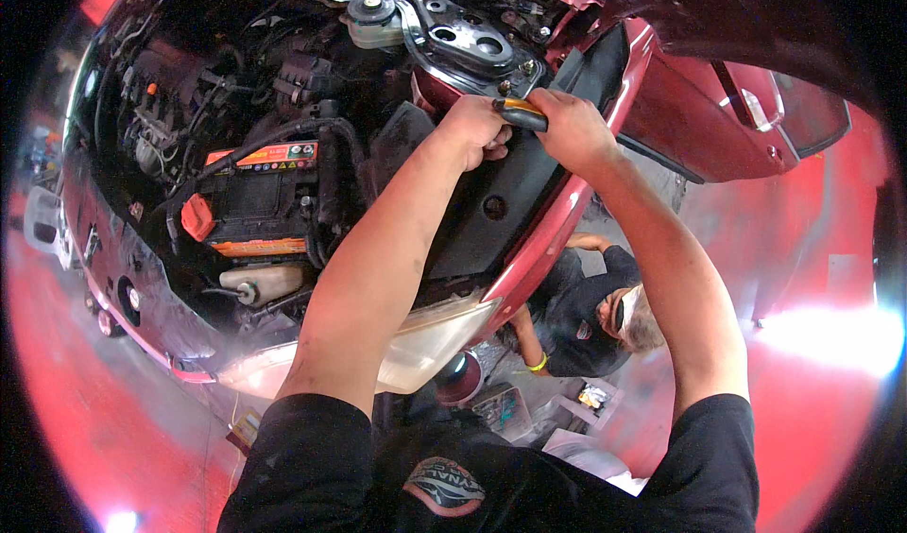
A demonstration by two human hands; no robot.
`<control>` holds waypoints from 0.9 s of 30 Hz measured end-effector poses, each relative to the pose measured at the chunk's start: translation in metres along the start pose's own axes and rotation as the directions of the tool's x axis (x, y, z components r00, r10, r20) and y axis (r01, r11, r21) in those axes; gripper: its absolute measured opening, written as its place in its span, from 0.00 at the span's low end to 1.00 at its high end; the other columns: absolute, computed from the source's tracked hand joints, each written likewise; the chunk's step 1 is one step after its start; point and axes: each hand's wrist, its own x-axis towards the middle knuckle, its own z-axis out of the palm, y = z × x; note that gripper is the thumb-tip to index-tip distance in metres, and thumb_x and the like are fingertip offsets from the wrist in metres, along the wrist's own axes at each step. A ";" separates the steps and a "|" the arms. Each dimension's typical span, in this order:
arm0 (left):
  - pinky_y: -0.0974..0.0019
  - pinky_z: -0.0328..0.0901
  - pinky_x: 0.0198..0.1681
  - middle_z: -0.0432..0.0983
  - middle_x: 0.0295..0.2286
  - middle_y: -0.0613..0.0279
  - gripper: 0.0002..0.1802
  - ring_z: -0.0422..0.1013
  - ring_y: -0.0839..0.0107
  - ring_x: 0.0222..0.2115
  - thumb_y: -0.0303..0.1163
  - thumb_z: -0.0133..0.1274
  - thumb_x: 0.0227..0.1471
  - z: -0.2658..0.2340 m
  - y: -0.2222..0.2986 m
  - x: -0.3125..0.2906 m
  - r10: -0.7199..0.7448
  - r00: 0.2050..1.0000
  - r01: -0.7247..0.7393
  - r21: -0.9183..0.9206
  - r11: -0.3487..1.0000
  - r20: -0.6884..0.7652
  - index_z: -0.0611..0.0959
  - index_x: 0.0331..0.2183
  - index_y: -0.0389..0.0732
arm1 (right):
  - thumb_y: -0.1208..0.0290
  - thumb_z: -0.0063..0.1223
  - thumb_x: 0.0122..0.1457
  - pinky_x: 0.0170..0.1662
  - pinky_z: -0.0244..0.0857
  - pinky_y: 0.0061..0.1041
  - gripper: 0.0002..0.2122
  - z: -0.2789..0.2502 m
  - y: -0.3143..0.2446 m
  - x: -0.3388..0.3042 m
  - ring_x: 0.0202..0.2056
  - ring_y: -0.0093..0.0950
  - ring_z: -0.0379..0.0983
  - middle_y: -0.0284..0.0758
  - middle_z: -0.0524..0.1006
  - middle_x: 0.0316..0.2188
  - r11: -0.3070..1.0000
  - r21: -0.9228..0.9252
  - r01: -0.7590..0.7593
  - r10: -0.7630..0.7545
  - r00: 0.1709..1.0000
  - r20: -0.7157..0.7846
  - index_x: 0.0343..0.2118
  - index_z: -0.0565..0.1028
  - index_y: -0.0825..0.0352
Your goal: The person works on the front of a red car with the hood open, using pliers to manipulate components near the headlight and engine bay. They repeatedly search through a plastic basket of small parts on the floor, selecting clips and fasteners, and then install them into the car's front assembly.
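Observation:
Both my arms reach over the front corner of a red car (567,214) with its hood up. My right hand (574,128) is closed round a hand tool (521,113) with an orange and black handle, its kind hidden by my fingers. Beside it, my left hand (475,132) is closed with curled fingers next to the tool's near end; what it grips, if anything, is hidden. Both hands are above the black plastic panel (493,208) along the inner fender, just below the metal strut tower (468,43).
The engine bay holds a battery (255,197) with a red terminal cover (197,217), a fluid reservoir (374,21) and hoses. A headlight (430,344) lies below my left arm. A co-worker (586,311) crouches by the fender, under my right arm. An open car door (709,117) stands beyond.

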 end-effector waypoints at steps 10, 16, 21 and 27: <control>0.60 0.69 0.34 0.80 0.26 0.50 0.13 0.78 0.56 0.29 0.35 0.63 0.47 0.003 -0.010 -0.021 0.673 0.731 -0.312 0.825 0.472 -0.109 0.85 0.34 0.38 | 0.75 0.59 0.53 0.37 0.70 0.34 0.05 -0.029 -0.026 -0.060 0.32 0.37 0.77 0.37 0.78 0.27 0.724 0.572 -0.386 0.637 0.691 -0.340 0.32 0.76 0.68; 0.59 0.67 0.27 0.77 0.19 0.49 0.23 0.75 0.57 0.20 0.47 0.63 0.49 0.000 0.022 0.000 0.378 0.926 -0.122 0.945 0.302 -0.001 0.82 0.23 0.34 | 0.78 0.66 0.48 0.23 0.66 0.22 0.10 -0.055 -0.089 -0.161 0.22 0.24 0.71 0.34 0.75 0.24 -0.171 0.980 -0.106 0.837 0.509 0.201 0.27 0.71 0.66; 0.54 0.66 0.31 0.76 0.21 0.42 0.23 0.74 0.47 0.25 0.45 0.60 0.51 0.017 0.016 -0.002 0.390 0.920 -0.101 0.987 0.125 0.044 0.80 0.22 0.32 | 0.80 0.68 0.44 0.19 0.66 0.26 0.17 -0.024 -0.128 -0.226 0.21 0.33 0.73 0.43 0.75 0.27 -0.631 0.773 -0.056 0.600 0.597 0.533 0.35 0.70 0.66; 0.50 0.67 0.38 0.77 0.25 0.40 0.21 0.75 0.44 0.31 0.45 0.59 0.52 0.020 0.037 0.008 0.302 0.953 -0.027 1.000 0.009 0.023 0.83 0.25 0.32 | 0.80 0.65 0.50 0.25 0.66 0.24 0.12 -0.032 -0.156 -0.223 0.25 0.27 0.72 0.40 0.76 0.28 -0.765 0.632 -0.126 0.362 0.726 0.584 0.30 0.68 0.66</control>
